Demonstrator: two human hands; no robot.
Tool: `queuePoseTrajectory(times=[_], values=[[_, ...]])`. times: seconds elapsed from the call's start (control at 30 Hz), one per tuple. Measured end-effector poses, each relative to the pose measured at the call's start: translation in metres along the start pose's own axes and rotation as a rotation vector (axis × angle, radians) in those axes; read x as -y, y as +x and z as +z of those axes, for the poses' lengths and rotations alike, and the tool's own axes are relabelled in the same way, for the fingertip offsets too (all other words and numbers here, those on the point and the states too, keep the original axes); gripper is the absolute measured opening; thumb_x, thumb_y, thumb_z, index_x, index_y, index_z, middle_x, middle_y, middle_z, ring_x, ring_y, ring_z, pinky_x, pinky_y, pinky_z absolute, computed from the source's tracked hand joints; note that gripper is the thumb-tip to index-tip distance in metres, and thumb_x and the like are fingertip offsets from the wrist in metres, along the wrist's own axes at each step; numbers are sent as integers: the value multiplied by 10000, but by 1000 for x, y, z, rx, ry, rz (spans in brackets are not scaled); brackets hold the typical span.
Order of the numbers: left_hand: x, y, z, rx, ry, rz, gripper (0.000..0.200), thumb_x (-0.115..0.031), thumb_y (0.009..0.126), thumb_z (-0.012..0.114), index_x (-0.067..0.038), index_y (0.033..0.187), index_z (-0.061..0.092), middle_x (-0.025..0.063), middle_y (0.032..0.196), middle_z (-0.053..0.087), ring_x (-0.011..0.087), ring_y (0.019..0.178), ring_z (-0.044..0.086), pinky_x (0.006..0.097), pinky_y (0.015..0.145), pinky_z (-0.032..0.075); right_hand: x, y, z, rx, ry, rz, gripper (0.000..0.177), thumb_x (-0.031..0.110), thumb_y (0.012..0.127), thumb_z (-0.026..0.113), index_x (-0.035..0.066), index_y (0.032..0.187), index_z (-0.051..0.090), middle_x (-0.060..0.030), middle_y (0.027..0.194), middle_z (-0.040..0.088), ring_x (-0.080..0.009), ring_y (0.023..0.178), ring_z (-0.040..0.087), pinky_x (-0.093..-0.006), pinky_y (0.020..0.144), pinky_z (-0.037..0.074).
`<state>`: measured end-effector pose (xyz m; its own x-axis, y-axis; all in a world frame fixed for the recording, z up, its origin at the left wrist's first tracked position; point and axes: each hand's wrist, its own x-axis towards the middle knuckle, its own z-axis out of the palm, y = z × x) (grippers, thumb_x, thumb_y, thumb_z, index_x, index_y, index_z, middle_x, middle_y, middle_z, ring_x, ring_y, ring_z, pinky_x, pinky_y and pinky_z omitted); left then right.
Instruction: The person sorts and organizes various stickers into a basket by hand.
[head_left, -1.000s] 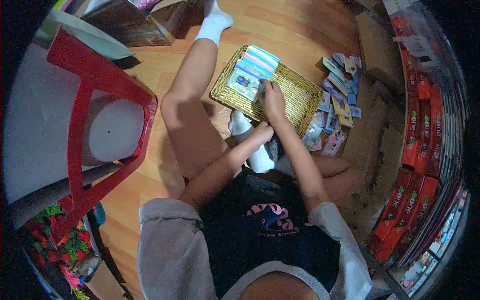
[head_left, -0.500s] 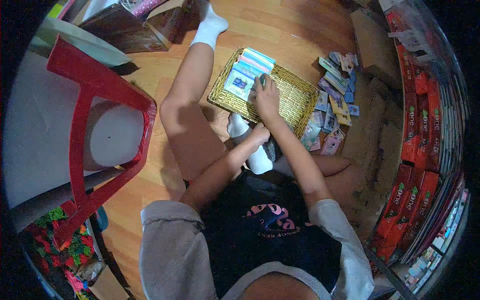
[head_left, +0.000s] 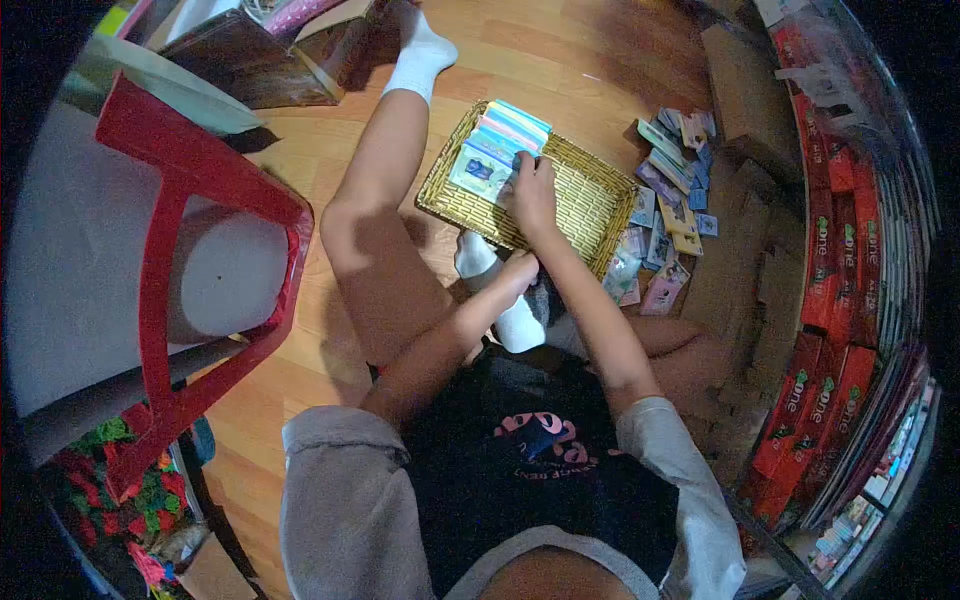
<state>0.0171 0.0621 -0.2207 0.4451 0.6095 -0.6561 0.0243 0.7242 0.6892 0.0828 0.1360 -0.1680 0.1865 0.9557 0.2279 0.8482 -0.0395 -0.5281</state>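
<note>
A woven yellow basket tray lies on the wooden floor between my legs. A row of colourful card packs stands in its left end. My right hand rests inside the tray, fingers against the right side of that row; whether it grips a pack I cannot tell. My left hand sits lower, by the tray's near edge, against my white sock, fingers curled. More loose packs lie scattered on the floor right of the tray.
A red plastic chair stands at the left. Cardboard pieces lie on the right, beside stacked red boxes. Dark boxes sit at the top left. My left leg stretches past the tray.
My right hand has shifted slightly up and left along the row of packs in the tray. My left hand stays by the sock.
</note>
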Motion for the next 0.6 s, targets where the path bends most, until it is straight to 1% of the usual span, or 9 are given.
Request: queuePoseTrajectory(times=[0.07, 0.1, 0.17, 0.27, 0.37, 0.4, 0.47, 0.53, 0.6], values=[[-35, -32, 6, 8, 177, -114, 422, -342, 825, 400, -6, 1068, 478, 60, 829, 548, 125, 652, 460, 257, 546, 367, -1, 2, -1, 30, -32, 15, 550, 49, 590, 672, 12, 1067, 400, -218, 984, 411, -382, 935, 423, -404, 813, 379], [-34, -34, 7, 7, 175, -113, 422, -342, 825, 400, -6, 1068, 478, 60, 829, 548, 125, 652, 460, 257, 546, 367, 1, 2, -3, 39, -29, 34, 592, 65, 566, 698, 15, 1071, 393, -223, 1004, 403, -386, 948, 420, -407, 822, 376], [-34, -36, 12, -37, 88, -80, 506, -406, 836, 389, -44, 1189, 403, 82, 1137, 469, 175, 1007, 435, 302, 805, 359, 6, 1, -7, 50, -27, 53, 634, 82, 542, 723, 19, 1075, 385, -228, 1025, 395, -389, 961, 417, -409, 830, 373], [-32, -33, 9, 39, 50, -86, 514, -404, 838, 389, -37, 1198, 395, 85, 1176, 440, 187, 1044, 405, 322, 824, 345, 10, -1, -5, -67, -28, 87, 679, 104, 506, 757, 34, 1069, 384, -232, 1067, 377, -400, 965, 420, -415, 835, 372], [-35, -35, 10, -41, 103, -91, 507, -408, 838, 389, -42, 1188, 410, 85, 1148, 465, 185, 1021, 424, 308, 821, 350, 1, 3, 0, -49, 80, 127, 658, 106, 527, 751, 54, 1071, 384, -228, 1078, 391, -396, 958, 439, -418, 804, 395], [-26, -27, 10, -42, 101, -90, 507, -408, 838, 389, -42, 1188, 410, 85, 1148, 465, 185, 1021, 424, 308, 821, 350, 0, 4, 0, 24, 159, 149, 640, 96, 540, 738, 53, 1070, 382, -225, 1065, 405, -390, 948, 449, -415, 786, 406], [-3, -5, 7, -11, -74, 36, 449, -314, 842, 348, 32, 1109, 453, 124, 1059, 512, 169, 916, 473, 294, 767, 377, 1, 8, -1, 98, 235, 167, 622, 85, 554, 726, 51, 1069, 380, -222, 1052, 418, -384, 938, 460, -412, 769, 417], [-9, -11, 7, -25, 5, 41, 449, -316, 845, 343, 30, 1111, 451, 125, 1060, 513, 170, 917, 477, 296, 769, 378, 3, 12, -1, 34, 173, 144, 529, 5, 603, 631, 30, 1068, 381, -243, 981, 434, -396, 862, 493, -422, 722, 431], [-24, -26, 9, -39, 86, 43, 449, -319, 848, 338, 28, 1112, 450, 126, 1062, 514, 171, 917, 481, 298, 772, 380, 3, 14, -2, 33, 162, 135, 506, -10, 610, 605, 29, 1063, 383, -242, 970, 434, -399, 840, 497, -419, 699, 437]])
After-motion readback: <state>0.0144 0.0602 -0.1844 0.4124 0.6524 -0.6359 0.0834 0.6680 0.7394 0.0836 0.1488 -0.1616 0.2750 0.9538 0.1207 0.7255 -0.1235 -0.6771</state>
